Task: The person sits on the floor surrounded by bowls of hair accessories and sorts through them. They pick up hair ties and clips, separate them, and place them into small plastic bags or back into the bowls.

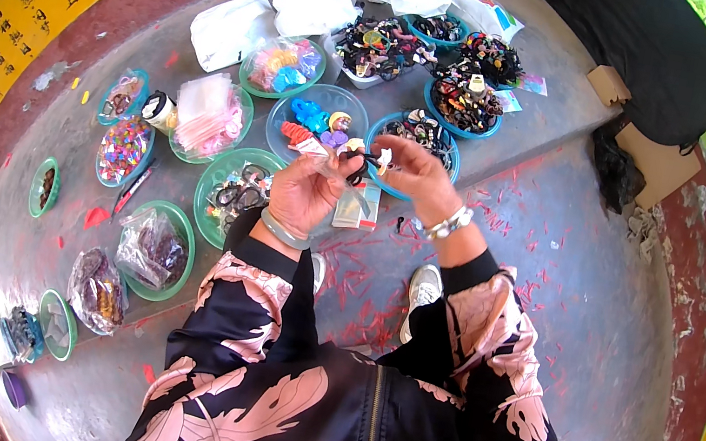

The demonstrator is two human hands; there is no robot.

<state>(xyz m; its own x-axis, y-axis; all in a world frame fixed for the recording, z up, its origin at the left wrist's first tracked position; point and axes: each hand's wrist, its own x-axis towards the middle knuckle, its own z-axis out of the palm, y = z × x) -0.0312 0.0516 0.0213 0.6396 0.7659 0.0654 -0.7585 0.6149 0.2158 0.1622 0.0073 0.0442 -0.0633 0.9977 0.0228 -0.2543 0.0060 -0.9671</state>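
Note:
My left hand (305,196) and my right hand (422,179) are raised close together in front of me. Pinched between the fingertips of both is a black hair tie (361,163) with a small light-coloured part at its right end. From the left fingers also hangs a narrow translucent strip (361,196), perhaps a plastic sleeve. Just beyond the left hand stands a clear bowl (285,99) with blue, red and purple ornaments. A blue basin of hair ties (418,130) lies behind the right hand, which hides part of it. A green bowl (204,194) of hair ties is left of my left wrist.
A raised grey ledge (68,147) carries more bowls, including colourful beads (124,150) and pink plastic sleeves (209,115). White bags (314,10) line its back. A white-and-red card box (354,211) lies beneath my hands. Red scraps (351,286) litter the floor around my shoes (423,292).

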